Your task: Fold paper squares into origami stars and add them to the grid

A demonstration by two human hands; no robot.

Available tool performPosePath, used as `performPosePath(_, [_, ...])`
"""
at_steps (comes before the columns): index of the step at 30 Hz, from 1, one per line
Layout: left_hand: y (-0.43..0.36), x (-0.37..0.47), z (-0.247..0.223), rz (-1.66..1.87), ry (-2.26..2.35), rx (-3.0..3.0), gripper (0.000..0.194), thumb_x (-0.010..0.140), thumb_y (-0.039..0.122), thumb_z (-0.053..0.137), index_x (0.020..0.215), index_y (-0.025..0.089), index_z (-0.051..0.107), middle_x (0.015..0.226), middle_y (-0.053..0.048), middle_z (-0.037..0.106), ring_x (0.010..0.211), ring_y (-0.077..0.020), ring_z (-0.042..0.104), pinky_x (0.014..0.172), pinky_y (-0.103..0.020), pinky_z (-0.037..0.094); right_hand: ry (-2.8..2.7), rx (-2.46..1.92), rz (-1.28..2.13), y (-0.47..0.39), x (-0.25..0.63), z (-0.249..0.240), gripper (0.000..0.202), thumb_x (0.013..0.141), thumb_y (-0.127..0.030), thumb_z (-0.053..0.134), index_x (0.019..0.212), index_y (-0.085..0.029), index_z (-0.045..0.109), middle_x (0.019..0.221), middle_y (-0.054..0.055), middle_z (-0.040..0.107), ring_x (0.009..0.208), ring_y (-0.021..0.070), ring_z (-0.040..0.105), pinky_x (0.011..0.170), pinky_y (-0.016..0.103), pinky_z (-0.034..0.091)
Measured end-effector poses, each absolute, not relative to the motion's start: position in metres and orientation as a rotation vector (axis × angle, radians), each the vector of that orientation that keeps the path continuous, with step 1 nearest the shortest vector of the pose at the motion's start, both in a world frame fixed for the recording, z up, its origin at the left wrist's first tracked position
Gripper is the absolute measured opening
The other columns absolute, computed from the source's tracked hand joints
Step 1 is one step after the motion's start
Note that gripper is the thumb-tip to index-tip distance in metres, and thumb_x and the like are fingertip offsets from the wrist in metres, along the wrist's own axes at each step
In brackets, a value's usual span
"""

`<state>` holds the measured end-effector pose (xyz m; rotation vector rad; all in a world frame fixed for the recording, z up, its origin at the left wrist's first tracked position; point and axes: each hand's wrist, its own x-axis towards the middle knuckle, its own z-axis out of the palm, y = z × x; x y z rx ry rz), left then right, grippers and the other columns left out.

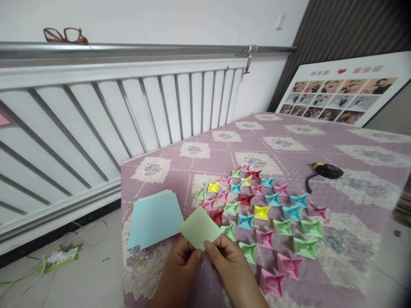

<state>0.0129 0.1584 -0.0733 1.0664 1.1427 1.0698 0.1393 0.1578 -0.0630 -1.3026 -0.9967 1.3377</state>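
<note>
A pale green square of paper (200,229) is held between my two hands, turned so that one corner points away from me. My left hand (184,262) pinches its lower left edge. With thumb and fingers, my right hand (228,256) grips the lower right edge. Just left of it lies a stack of paper sheets (157,218), light blue on top. To the right stand several folded paper pieces in rows, among them a yellow one (262,212), a red one (247,199), a blue one (245,221) and a pink one (272,282).
The table (221,149) has a purple flowered cloth. A black and yellow object (327,170) lies at its right. A white radiator (135,111) runs along the wall, with glasses (66,35) on the pipe above. A photo board (343,90) stands behind; a power strip (62,258) lies on the floor.
</note>
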Motion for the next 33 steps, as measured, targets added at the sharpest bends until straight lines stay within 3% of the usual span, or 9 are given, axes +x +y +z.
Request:
performPosePath(5, [0.156,0.014,-0.072,1.087,1.119,1.135,0.022,0.078,0.029,0.06,0.095,0.016,0.067,0.092,-0.006,0.068,0.09,-0.0242,0.059,0.084,-0.032,0.042,-1.033,-1.291,1.356,0.157,0.135,-0.063,0.034,0.063,-0.053,0.07,0.068,-0.019,0.064,0.065,0.0,0.06,0.063,0.0151,0.052,0.062,0.026,0.043])
performPosePath(12, [0.159,0.012,-0.069,1.046,1.049,1.052,0.023,0.075,0.032,0.066,0.091,0.015,0.068,0.09,-0.007,0.07,0.089,-0.0247,0.061,0.082,-0.032,0.043,-1.08,-1.32,1.352,0.157,0.139,-0.064,0.025,0.07,-0.042,0.064,0.063,-0.02,0.056,0.058,-0.005,0.052,0.054,0.0112,0.044,0.055,0.024,0.038])
performPosePath(15, [0.161,0.01,-0.068,1.093,1.002,0.942,0.036,0.069,0.032,0.072,0.101,0.015,0.066,0.099,-0.009,0.069,0.097,-0.0266,0.06,0.088,-0.034,0.042,-1.138,-1.285,1.365,0.157,0.14,-0.068,0.024,0.072,-0.041,0.063,0.063,-0.02,0.056,0.06,-0.004,0.054,0.057,0.0119,0.046,0.057,0.024,0.038])
performPosePath(20, [0.162,0.007,-0.08,1.137,1.011,0.835,0.034,0.068,0.033,0.073,0.094,0.012,0.068,0.091,-0.01,0.071,0.086,-0.0249,0.062,0.081,-0.033,0.044,-1.161,-1.288,1.422,0.156,0.138,-0.077,0.025,0.072,-0.041,0.065,0.062,-0.02,0.056,0.057,-0.004,0.052,0.055,0.0118,0.045,0.055,0.024,0.037])
performPosePath(27, [0.162,0.008,-0.082,1.187,1.009,0.805,0.033,0.068,0.03,0.074,0.095,0.012,0.069,0.088,-0.009,0.07,0.084,-0.024,0.062,0.081,-0.033,0.044,-1.225,-1.211,1.497,0.158,0.134,-0.084,0.023,0.072,-0.041,0.067,0.074,-0.019,0.064,0.073,0.002,0.065,0.073,0.0185,0.058,0.071,0.029,0.044])
performPosePath(33, [0.161,0.005,-0.08,1.178,0.917,0.787,0.03,0.068,0.029,0.074,0.091,0.012,0.067,0.083,-0.007,0.067,0.077,-0.0204,0.059,0.075,-0.03,0.043,-1.338,-1.278,1.445,0.156,0.136,-0.086,0.021,0.073,-0.04,0.066,0.072,-0.019,0.065,0.063,-0.001,0.06,0.062,0.0156,0.053,0.066,0.028,0.044])
